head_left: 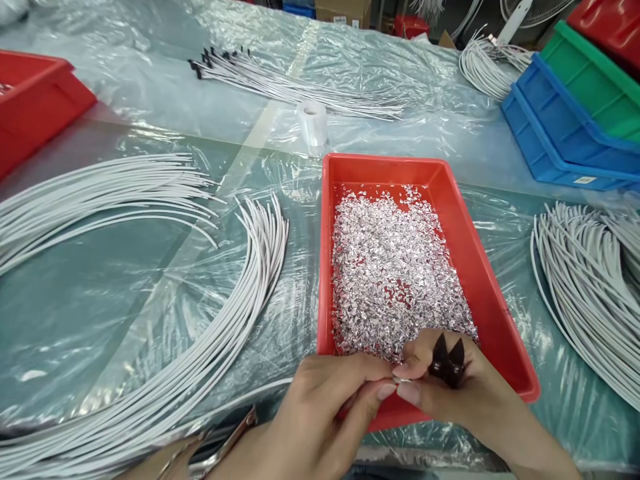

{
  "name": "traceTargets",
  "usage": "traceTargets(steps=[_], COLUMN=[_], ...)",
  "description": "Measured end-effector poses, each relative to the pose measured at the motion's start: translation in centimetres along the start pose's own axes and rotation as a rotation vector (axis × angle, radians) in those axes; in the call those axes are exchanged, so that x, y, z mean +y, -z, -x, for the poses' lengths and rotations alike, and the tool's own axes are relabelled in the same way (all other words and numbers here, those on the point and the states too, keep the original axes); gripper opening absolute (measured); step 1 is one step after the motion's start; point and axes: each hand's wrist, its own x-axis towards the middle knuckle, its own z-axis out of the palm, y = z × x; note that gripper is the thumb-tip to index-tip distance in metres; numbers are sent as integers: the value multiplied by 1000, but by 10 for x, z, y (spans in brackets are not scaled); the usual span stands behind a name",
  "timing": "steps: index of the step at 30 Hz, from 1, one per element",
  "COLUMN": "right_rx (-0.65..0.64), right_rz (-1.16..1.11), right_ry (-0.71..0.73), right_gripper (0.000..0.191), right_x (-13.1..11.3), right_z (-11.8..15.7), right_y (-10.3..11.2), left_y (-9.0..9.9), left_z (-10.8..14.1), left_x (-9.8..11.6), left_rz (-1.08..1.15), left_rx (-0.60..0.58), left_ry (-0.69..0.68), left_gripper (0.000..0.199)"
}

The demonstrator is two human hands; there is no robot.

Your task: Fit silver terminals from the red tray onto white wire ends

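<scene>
Fingers on your left hand (320, 407) and right hand (445, 387) pinch one tiny silver piece (401, 380) together; right also grips black cutters (449, 360) over the red tray (495, 293).

We see white cables (150, 313) fanned in curved bundles across a plastic-sheeted table (100, 293), with another bundle (590, 280) at right. Behind them we find black-tipped cables (280, 83), a roll of clear tape (312, 123), a red bin (35, 100) at far left, and stacked blue (555, 133) and green (590, 80) bins at far right.
</scene>
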Motion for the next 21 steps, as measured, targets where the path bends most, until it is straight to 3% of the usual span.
traceTargets(steps=[12,21], right_rx=[54,-17], right_rz=[119,93], right_ry=[78,83], right_gripper=[16,16], right_x=[-1,1], right_z=[3,3], right_y=[-4,-2], left_y=[2,1], left_z=[-3,-2], left_x=[2,3], left_rz=[-20,-52], left_rx=[38,42], left_ry=[-13,-51], left_gripper=[23,18])
